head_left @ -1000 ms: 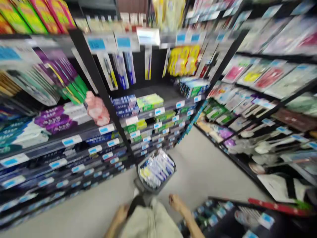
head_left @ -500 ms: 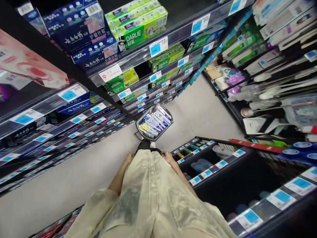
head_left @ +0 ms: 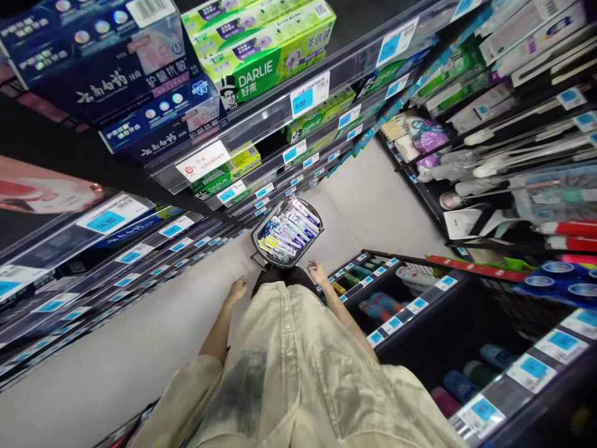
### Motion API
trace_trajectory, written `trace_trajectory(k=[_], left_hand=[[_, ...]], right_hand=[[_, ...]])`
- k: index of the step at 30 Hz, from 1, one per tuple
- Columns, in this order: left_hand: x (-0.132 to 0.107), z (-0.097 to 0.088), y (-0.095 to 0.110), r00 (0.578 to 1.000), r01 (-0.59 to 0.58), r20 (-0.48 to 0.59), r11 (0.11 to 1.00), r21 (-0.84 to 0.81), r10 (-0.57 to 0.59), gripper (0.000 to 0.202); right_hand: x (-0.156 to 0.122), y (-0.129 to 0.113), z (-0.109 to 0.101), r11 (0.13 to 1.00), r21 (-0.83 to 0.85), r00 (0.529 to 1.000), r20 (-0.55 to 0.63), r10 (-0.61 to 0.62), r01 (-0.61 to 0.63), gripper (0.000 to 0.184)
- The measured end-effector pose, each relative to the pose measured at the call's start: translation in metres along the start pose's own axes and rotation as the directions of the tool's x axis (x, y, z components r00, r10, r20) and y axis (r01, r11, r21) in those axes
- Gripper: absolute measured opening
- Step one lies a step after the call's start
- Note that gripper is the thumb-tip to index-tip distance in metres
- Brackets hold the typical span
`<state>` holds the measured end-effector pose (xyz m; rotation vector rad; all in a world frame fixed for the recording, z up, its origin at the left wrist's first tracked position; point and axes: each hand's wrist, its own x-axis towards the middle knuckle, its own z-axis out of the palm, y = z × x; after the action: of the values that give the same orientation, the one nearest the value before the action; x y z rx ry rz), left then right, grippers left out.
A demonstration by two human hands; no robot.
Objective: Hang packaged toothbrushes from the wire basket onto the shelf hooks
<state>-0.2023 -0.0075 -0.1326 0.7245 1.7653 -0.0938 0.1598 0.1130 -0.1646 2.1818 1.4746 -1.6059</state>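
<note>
My left hand [head_left: 237, 288] hangs over the floor beside my left hip, its fingers loosely bent and holding nothing. On the other side, my right hand [head_left: 317, 272] is held low in front of the hip, fingers slightly curled and apart, also with nothing in it. Between and ahead of them a dark shopping basket [head_left: 308, 248] stands at my feet. Several slim packs [head_left: 293, 229] in white, blue, purple and yellow fill it; their kind is too small to tell. Neither hand touches the basket.
Shelves on the left carry green Darlie toothpaste boxes [head_left: 275, 68] and dark blue boxes [head_left: 121, 74] above blue-white price tags [head_left: 310, 94]. To the right, a rack holds hanging packs [head_left: 471, 168]; a low dark shelf [head_left: 448, 323] holds slippers [head_left: 380, 306]. Pale floor [head_left: 368, 193] runs between.
Both hands have come away from the sides of my shirt; the right one is raised a little. The view has shifted closer to the upper left shelf. The basket stays before my feet.
</note>
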Motion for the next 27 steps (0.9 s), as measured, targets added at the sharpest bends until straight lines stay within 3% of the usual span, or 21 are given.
trace_trajectory(k=[5,9,13,16,21,27], left_hand=[[0.005,-0.009,0.007,1.000,0.025,-0.007,0.998,0.051,-0.024,0.037],[0.007,-0.015,0.028,0.999,0.034,-0.008,0.996,0.084,-0.034,0.032],[0.003,-0.016,0.066,0.999,0.036,-0.023,0.998,0.057,-0.035,0.030],[-0.002,-0.005,0.103,0.999,0.023,-0.032,0.999,0.029,-0.022,0.028],[0.020,0.047,0.163,0.996,-0.023,0.093,0.997,0.073,0.016,0.029],[0.056,0.163,0.227,0.960,-0.174,0.255,0.962,0.213,0.117,0.035]], right_hand=[[0.001,0.000,0.017,0.999,0.036,1.000,-0.010,0.008,-0.007,0.039],[0.001,0.009,0.023,0.998,0.010,0.998,-0.002,0.065,-0.065,0.031],[0.017,0.007,0.005,0.996,-0.036,0.996,0.013,0.084,-0.084,0.025],[0.047,-0.001,-0.021,0.996,-0.069,0.998,-0.002,0.060,-0.060,0.027],[0.132,0.002,-0.059,0.996,-0.082,0.997,-0.077,0.021,-0.027,0.040],[0.267,0.039,-0.076,0.997,-0.075,0.993,-0.116,0.016,-0.025,0.051]])
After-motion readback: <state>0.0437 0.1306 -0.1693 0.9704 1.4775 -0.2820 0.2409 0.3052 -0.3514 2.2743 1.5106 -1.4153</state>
